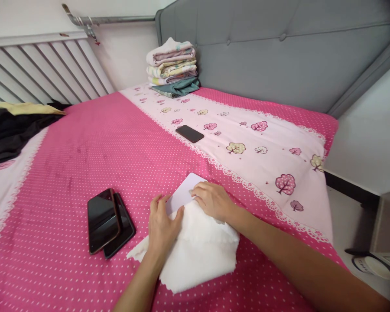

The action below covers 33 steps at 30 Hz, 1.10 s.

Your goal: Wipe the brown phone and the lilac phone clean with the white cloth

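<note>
A pale lilac, phone-shaped slab (184,192) lies on the bed, its near part covered by a white cloth (198,255). The curled fingers of my left hand (164,223) hold the slab's left edge, and the thumb rests at the cloth's border. From the other side, my right hand (212,200) has its fingers closed on the cloth's far edge, over the slab's right side. Both palms face down. The cloth spreads loosely toward me between my forearms. Left of my hands, a black phone (102,221) overlaps another dark phone (125,227).
One more dark phone (190,134) lies farther off on the pink bedspread (110,143). Folded cloths (172,65) are stacked by the grey headboard (253,52). Dark clothing (13,130) lies at the left, near a white radiator (48,69). The bed's edge drops off at the right.
</note>
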### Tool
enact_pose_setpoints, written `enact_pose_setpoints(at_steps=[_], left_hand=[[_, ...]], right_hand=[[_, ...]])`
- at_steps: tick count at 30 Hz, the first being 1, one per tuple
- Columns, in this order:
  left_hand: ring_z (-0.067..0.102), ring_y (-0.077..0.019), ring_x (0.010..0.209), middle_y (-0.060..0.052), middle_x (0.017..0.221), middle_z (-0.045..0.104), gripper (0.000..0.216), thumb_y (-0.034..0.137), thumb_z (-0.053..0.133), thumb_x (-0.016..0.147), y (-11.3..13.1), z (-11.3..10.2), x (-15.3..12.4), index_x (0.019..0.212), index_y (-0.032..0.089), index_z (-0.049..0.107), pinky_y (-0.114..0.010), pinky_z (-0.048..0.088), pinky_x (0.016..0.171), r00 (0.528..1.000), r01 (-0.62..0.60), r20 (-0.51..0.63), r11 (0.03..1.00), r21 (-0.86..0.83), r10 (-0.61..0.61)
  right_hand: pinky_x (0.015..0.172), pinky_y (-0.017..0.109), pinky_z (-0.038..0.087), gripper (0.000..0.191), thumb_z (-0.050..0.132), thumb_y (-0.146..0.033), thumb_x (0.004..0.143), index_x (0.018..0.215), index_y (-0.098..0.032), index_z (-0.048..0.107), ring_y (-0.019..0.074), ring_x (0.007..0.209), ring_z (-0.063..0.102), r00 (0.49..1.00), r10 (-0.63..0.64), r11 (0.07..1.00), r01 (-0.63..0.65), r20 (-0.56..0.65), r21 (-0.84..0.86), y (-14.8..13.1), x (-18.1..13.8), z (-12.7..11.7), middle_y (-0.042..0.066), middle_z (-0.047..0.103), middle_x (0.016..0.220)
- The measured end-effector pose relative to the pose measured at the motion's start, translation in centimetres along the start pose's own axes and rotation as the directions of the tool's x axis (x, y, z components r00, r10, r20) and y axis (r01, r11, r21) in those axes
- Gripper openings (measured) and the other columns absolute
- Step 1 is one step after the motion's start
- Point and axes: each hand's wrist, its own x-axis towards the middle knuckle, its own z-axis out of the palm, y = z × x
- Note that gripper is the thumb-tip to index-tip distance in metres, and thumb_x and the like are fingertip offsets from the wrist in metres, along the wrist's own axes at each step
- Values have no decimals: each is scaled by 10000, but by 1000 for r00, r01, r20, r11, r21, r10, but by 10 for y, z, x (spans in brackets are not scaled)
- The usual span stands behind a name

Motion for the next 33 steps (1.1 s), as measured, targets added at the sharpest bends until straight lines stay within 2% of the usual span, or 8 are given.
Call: enact_pose_setpoints(at_steps=[33], left_hand=[[491,-330,1148,-156,1199,493,397,374,571,779,0,1,-1,1112,159,546,-505,459,916,1000,-14,-16,1000,-12,14]], right_hand=[[805,252,429,217,471,-180,906,956,-192,682,152,924,595,1000,8,1000,-8,-1,-12,0,0,-1,44,667,975]])
